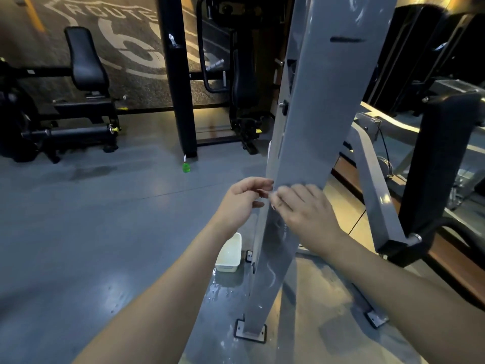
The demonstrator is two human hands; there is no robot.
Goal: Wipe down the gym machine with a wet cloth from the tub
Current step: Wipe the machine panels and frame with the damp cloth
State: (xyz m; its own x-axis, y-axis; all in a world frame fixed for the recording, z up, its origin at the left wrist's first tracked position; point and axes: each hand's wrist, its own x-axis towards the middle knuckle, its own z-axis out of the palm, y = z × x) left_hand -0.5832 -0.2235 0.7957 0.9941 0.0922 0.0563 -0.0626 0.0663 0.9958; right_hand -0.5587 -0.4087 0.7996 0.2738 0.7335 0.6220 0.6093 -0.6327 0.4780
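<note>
The gym machine's grey slanted upright (309, 122) fills the middle of the view, bolted to the floor by a foot plate (250, 333). My left hand (242, 202) is at the upright's left edge, thumb and forefinger pinched together. My right hand (307, 214) lies against the upright's face with its fingers curled. Only a small pale scrap of the cloth (273, 192) shows between the two sets of fingertips; the rest is hidden. The white tub (231, 254) stands on the floor below my hands, left of the upright.
Spilled water (223, 287) glistens on the grey floor in front of the tub. A black padded arm (443, 164) and a grey brace (375, 185) stand to the right. Black machines with a seat (88, 61) line the far wall. A small green bottle (186, 167) sits by a black post.
</note>
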